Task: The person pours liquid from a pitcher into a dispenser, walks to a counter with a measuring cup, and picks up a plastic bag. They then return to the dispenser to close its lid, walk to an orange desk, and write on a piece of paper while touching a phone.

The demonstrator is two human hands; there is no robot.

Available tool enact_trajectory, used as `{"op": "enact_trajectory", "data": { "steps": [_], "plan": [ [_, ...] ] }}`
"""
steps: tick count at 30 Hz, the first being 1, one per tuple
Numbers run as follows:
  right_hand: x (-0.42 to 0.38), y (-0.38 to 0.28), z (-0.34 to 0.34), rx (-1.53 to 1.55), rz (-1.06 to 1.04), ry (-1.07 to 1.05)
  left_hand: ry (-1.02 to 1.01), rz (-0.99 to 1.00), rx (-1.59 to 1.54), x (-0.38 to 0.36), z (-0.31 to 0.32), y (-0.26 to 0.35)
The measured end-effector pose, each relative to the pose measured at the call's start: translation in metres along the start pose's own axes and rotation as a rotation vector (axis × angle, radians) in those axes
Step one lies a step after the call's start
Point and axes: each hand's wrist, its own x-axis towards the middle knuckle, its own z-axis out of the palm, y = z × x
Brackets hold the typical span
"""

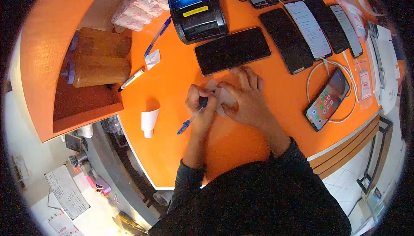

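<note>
My left hand (202,106) is closed around a blue ballpoint pen (185,126), its tip end low over a small slip of white paper (227,97). With thumb and fingers, my right hand (246,93) holds that slip against the orange table; part of the paper is hidden under both hands. Just beyond my hands lies a black smartphone (233,50), screen dark. To the left, a curled strip of white paper (149,121) rests on the table.
A black label printer (197,11) stands at the back. Several phones (308,29) lie in rows at the far right, and a lit phone (327,100) lies beside a white cable (356,93). A marker (131,79), another blue pen (158,36) and a paper scrap (152,59) are leftward.
</note>
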Motion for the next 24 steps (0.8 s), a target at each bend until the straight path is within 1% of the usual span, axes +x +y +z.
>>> {"op": "enact_trajectory", "data": {
  "steps": [4, 10, 13, 16, 19, 23, 24],
  "plan": [
    [0.001, 0.000, -0.001, 0.018, 0.015, -0.016, 0.006, 0.020, 0.082, 0.001, 0.002, 0.003],
    [-0.001, 0.002, 0.003, 0.001, 0.006, 0.008, -0.021, 0.033, -0.056, -0.002, 0.004, 0.003],
    [-0.001, 0.001, 0.003, 0.016, 0.005, 0.027, -0.081, 0.113, 0.054, -0.001, 0.002, 0.003],
    [-0.001, 0.002, 0.002, 0.017, 0.009, -0.007, -0.056, 0.049, -0.093, -0.003, 0.001, -0.002],
    [0.000, 0.001, 0.000, 0.037, 0.020, -0.038, 0.092, -0.069, -0.248, 0.002, -0.003, 0.000],
    [0.001, 0.002, -0.002, 0.019, -0.028, -0.014, 0.213, -0.286, -0.788, 0.010, -0.005, 0.009],
    [0.001, 0.002, -0.002, 0.028, -0.020, -0.018, 0.190, -0.287, -0.733, 0.010, -0.005, 0.009]
  ]
}}
